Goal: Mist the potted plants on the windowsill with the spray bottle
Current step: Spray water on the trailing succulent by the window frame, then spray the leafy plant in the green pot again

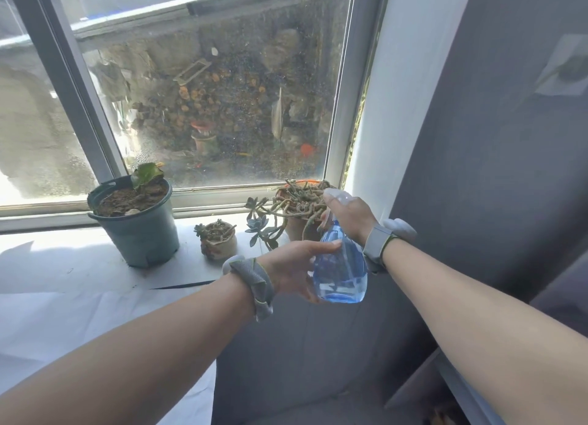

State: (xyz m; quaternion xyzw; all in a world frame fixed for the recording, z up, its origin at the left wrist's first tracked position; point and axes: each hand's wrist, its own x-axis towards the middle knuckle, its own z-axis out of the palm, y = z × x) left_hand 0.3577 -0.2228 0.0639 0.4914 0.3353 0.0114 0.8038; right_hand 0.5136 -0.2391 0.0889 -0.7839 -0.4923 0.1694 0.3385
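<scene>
A clear blue spray bottle [340, 272], partly filled with water, hangs in the air just in front of the windowsill [63, 259]. My right hand [348, 216] grips its white spray head from above. My left hand [299, 262] cups the bottle's body from the left side. Right behind the bottle stands a terracotta pot [297, 230] with trailing succulent stems [286, 206]. A small burlap-wrapped pot [219, 240] sits in the middle of the sill. At the left stands a large dark green pot [140, 230] with soil and one leaf.
The window pane [222, 106] and its white frame [340, 106] rise directly behind the pots. A grey wall [493, 138] closes the right side. White sheeting [79, 313] covers the surface below the sill at the left.
</scene>
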